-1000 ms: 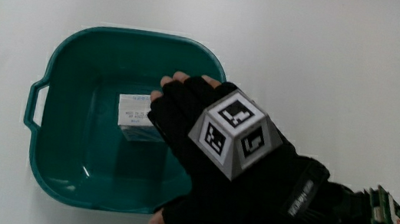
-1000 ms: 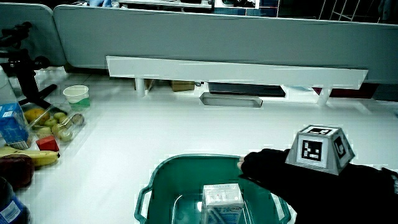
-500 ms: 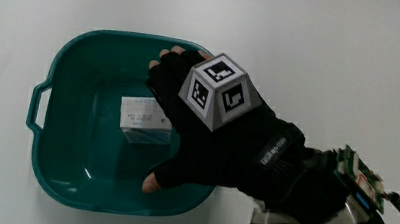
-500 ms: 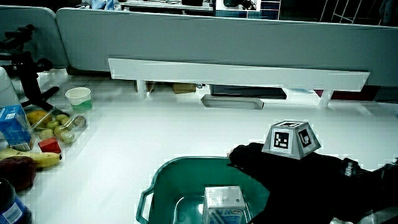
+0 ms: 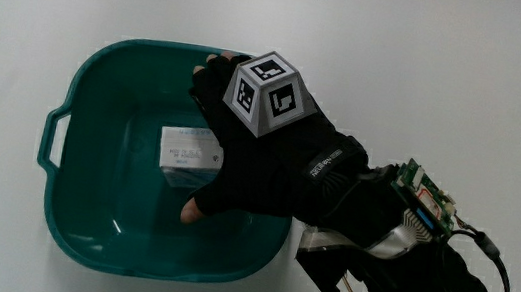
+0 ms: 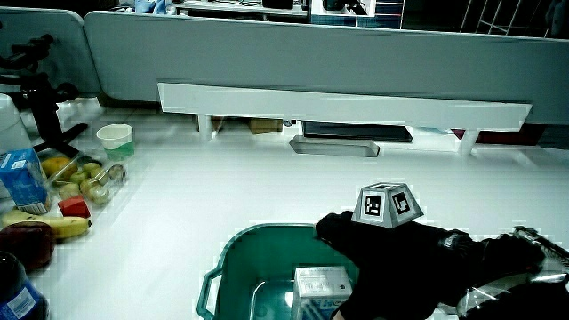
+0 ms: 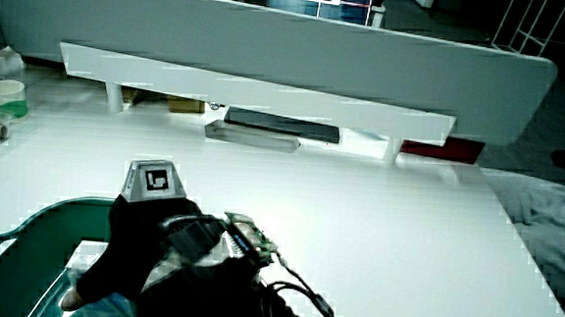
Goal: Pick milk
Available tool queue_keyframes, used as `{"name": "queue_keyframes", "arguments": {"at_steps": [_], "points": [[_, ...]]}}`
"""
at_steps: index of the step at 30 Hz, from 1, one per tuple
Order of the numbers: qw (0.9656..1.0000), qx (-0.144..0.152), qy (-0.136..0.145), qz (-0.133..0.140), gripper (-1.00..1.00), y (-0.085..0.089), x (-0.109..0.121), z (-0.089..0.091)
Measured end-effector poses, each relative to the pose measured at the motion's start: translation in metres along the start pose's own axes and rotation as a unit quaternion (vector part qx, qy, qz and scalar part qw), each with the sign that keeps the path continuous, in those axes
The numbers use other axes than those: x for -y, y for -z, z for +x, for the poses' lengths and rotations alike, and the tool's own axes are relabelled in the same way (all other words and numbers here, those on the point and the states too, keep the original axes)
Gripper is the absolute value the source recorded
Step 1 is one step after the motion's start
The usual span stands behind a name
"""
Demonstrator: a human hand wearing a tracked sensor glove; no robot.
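Note:
A small white milk carton [image 5: 183, 146] lies in the teal tub [image 5: 61, 130], also seen in both side views [image 6: 320, 283] [image 7: 85, 255]. The gloved hand [image 5: 239, 158] reaches down into the tub over the carton. Its fingers are spread, with the thumb [image 5: 194, 210] nearer to the person than the carton and the other fingertips [image 5: 208, 67] by the tub's rim. Nothing is gripped. The patterned cube [image 5: 265, 96] sits on the back of the hand. Part of the carton is hidden under the palm.
The tub's handle [image 6: 212, 289] sticks out at its rim. At the table's edge stand a blue carton [image 6: 18, 178], a banana [image 6: 44, 222], other fruit [image 6: 84, 182] and a cup [image 6: 114, 136]. A white shelf [image 6: 338, 105] and dark tray [image 6: 333, 145] stand near the partition [image 6: 311, 53].
The hand has moved farther over the tub and lower, with its forearm coming into view. The thumb now sits inside the tub beside the carton. The carton has not moved.

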Motion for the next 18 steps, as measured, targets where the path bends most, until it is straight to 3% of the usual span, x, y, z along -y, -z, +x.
{"name": "queue_keyframes", "arguments": {"at_steps": [7,18], "points": [[1.0000,-0.004,0.000,0.003,0.00,0.0054,-0.0091,0.0023],[0.9990,-0.011,-0.019,0.038,0.25,0.0062,-0.0099,0.0027]]}}
